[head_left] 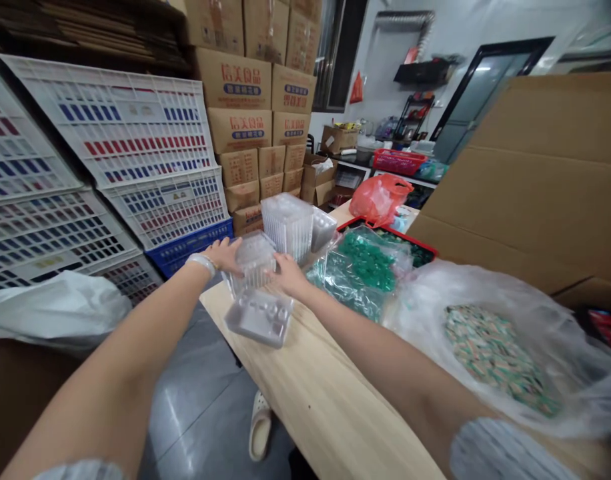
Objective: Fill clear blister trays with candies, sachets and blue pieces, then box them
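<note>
Toward the far end of the wooden table, both my hands press on a stack of clear plastic trays from opposite sides. My left hand has its fingers bent over the stack's left side. On the right side, my right hand grips with thumb and fingers. Just in front of the stack lies a separate clear tray with moulded hollows. A taller stack of clear trays stands right behind my hands, with another clear tray piece tilted beside it.
The wooden table runs toward me. To its right are a clear bag of green wrapped pieces, a red bag and a large bag of small packets. White crates and cartons are stacked behind. A cardboard sheet rises at right.
</note>
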`<action>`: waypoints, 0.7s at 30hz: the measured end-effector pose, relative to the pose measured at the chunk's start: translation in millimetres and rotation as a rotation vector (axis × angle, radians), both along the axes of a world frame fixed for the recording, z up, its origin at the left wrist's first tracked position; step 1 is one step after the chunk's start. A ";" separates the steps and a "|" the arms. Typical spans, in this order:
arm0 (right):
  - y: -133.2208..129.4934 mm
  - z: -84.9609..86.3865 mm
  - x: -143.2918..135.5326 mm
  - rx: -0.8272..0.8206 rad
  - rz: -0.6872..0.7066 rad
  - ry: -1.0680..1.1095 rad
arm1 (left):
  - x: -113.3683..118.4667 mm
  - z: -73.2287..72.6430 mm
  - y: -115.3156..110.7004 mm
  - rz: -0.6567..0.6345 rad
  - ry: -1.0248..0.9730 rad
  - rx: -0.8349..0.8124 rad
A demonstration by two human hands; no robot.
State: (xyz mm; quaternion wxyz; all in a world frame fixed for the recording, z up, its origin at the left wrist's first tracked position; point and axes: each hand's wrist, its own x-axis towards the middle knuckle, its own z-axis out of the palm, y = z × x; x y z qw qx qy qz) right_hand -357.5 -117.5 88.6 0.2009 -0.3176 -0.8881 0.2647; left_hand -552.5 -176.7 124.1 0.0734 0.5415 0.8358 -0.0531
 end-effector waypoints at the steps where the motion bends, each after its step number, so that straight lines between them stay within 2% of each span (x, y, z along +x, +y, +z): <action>1: 7.9 0.1 -8.8 -0.029 -0.036 -0.003 | -2.0 -2.7 1.4 -0.024 0.011 -0.020; 3: 19.6 -3.6 -23.5 -0.064 -0.082 -0.019 | -3.7 -5.4 -0.1 -0.078 0.042 -0.014; 6: 26.9 -14.0 -37.0 -0.084 -0.076 -0.067 | -5.3 -3.5 -4.0 -0.101 0.022 -0.011; 12: 31.4 -24.9 -35.7 -0.072 -0.034 0.015 | -12.0 3.6 -2.1 -0.107 -0.049 0.029; 17: 35.3 -13.3 -28.5 -0.056 -0.007 0.096 | -12.7 14.9 -5.3 -0.122 -0.054 0.134; 19: 36.6 -3.3 -23.5 -0.059 0.005 0.174 | -17.5 27.1 -9.0 -0.129 -0.105 0.222; 21: 37.0 7.8 -17.0 -0.090 0.007 0.307 | -22.1 41.9 -14.0 -0.085 -0.210 0.389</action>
